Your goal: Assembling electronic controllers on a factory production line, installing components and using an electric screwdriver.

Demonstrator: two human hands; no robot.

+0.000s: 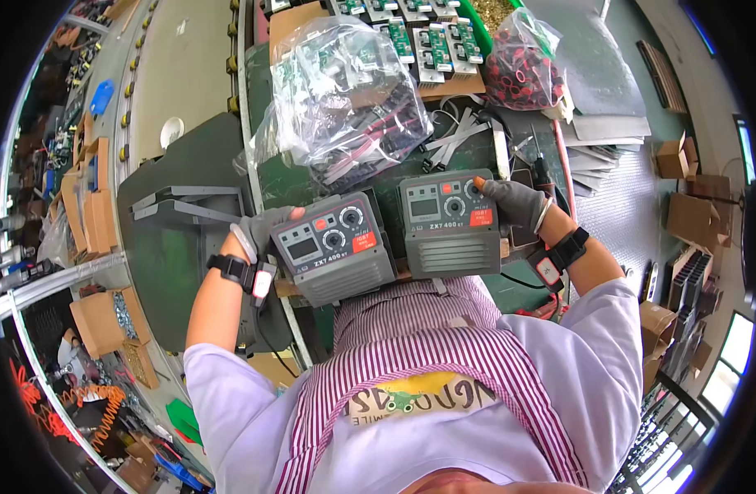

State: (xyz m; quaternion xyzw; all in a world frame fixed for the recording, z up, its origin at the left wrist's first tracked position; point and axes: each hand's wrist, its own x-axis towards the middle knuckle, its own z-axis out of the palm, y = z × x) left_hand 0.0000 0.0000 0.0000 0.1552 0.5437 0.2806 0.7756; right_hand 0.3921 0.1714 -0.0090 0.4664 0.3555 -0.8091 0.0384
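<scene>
Head view: each hand [263,229] [514,202] grips a grey panel [335,245] [450,222]

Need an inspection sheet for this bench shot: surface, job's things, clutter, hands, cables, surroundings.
Surface: green bench, crowded.
Job's things: two grey front panels with knobs and displays, left panel, right panel, side by side.
Clutter: clear bag of wired parts, bag of red pieces, tray of circuit boards.
Hands: gloved; left hand grips left panel's edge, right hand grips right panel's corner.
Cables: flat ribbon leads behind the panels.
Surroundings: cardboard boxes, conveyor rail.
</scene>
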